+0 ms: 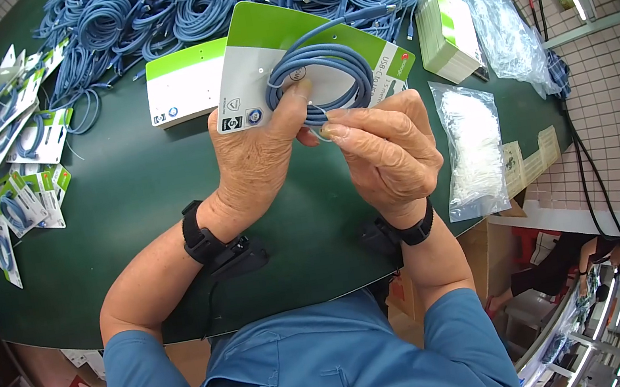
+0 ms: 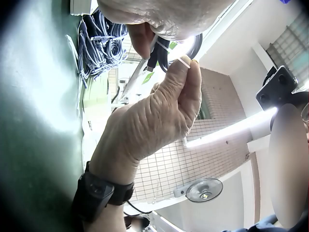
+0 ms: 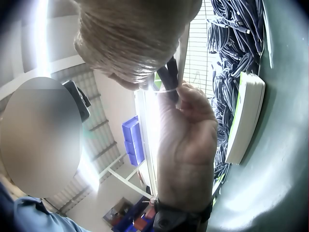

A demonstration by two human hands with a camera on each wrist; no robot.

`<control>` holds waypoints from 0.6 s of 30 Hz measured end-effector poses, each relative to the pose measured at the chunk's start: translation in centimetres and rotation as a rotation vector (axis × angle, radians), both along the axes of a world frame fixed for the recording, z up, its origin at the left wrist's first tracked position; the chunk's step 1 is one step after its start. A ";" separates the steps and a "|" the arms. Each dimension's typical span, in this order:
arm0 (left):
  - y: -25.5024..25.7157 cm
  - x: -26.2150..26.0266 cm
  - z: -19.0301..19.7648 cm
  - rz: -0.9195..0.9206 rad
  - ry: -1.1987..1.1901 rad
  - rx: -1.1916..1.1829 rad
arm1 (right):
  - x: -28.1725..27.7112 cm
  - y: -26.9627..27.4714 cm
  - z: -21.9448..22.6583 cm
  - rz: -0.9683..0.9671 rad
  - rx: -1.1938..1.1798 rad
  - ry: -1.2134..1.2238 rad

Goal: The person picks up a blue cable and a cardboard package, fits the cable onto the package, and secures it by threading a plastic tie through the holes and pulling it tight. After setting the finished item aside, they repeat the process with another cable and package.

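1. Step in hand, my read: fastening the blue cable coil [image 1: 361, 74] to the printed card [image 1: 246, 59] with a thin white tie [image 2: 184, 63]. Both are held up over the table [image 1: 165, 191].
2. Left hand [image 1: 260, 157]: gripping card and coil, thumb pressed on coil. Fingers behind card mostly hidden.
3. Right hand [image 1: 393, 150]: thumb and fingertips pinching the tie at the coil's lower edge.
4. Next move probably calls for drawing the tie snug, coil kept flat. Can't tell if it's already twisted.
5. Around: cable heap [image 1: 202, 9], card stack [image 1: 185, 84], bag of white strips [image 1: 473, 149], loaded cards [image 1: 29, 139] at left.
6. In the way: left thumb, near the tie.
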State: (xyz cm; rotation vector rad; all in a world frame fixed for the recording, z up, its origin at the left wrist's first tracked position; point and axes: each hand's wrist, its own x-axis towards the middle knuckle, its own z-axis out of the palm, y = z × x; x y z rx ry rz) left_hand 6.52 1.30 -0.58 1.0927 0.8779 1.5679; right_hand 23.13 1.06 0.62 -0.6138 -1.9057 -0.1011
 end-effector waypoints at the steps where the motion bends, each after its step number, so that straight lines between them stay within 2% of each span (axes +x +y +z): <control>1: 0.0 0.0 0.0 0.001 0.000 0.000 | -0.1 0.0 -0.1 0.003 0.001 0.005; 9: 0.2 0.0 0.1 0.033 0.011 -0.033 | -0.1 0.2 -0.4 0.009 0.039 -0.020; 13: 0.2 0.1 0.0 0.039 0.004 0.022 | -0.2 0.1 -0.2 0.007 0.013 -0.005; 18: 0.1 -0.1 -0.5 0.008 0.098 0.049 | -0.2 0.5 -0.4 -0.010 -0.034 0.045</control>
